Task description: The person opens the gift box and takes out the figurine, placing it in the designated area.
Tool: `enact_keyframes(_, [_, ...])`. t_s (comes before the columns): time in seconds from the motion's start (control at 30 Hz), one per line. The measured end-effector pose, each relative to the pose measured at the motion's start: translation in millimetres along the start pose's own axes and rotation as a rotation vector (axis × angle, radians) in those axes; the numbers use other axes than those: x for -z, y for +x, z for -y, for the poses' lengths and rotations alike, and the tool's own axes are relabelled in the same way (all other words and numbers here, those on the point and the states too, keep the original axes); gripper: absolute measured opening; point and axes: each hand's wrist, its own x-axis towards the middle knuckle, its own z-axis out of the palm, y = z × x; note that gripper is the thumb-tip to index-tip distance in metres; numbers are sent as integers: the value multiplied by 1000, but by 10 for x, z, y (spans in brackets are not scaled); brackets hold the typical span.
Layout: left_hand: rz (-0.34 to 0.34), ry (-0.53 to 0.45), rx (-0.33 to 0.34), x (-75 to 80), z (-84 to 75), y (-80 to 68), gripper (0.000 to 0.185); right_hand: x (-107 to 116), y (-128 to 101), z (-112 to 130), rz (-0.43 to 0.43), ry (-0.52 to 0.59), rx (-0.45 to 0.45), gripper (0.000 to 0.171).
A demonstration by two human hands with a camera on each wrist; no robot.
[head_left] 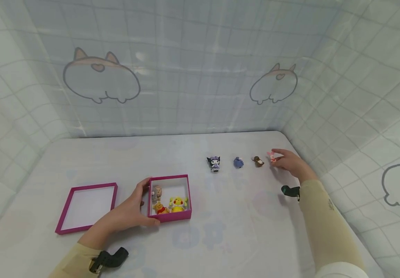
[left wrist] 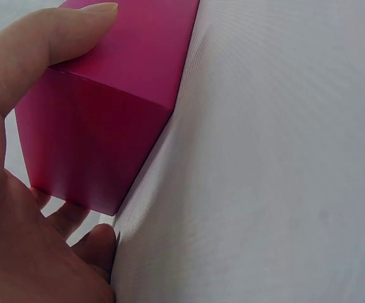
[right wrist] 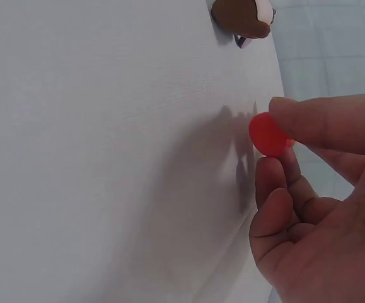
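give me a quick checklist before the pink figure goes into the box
1. Right hand has a grip on the pink figure: ok, pinched between thumb and fingers.
2. Figure lifted off the table: cannot tell.
3. Left hand steadies the magenta box: ok.
4. Box open, lid set aside: ok.
5. Free space in the box: ok, three figures sit in it with floor bare behind them.
6. Brown figure beside the pink one not disturbed: ok, upright and apart.

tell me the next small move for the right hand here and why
Probably lift the pink figure clear of the table and carry it toward the magenta box. The right hand already pinches it, the left hand steadies the box, and three figures already sit inside.
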Motion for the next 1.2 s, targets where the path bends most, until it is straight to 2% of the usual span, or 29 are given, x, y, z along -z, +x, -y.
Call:
enact_keyframes(0.33, [3,-9,-17,-1,7,-43,133,10,125,-12,41,-21,-72,74])
enact_keyframes(0.57, [0,-14,-10,5,1,-76,132,16,149,8,63,-1,-72,72])
enact_keyframes(0.73, [-3,-13,-8,-1,-9,-98,133,21,122,0,51,13,-74,78])
enact_keyframes(0.97, [-6,1,3,10,-22,-108,134,62,-30,31,18,52,-39,75])
enact_keyframes(1.2, [-4,10,6,13,-20,-91,135,-2,-223,147,-61,114,59,73])
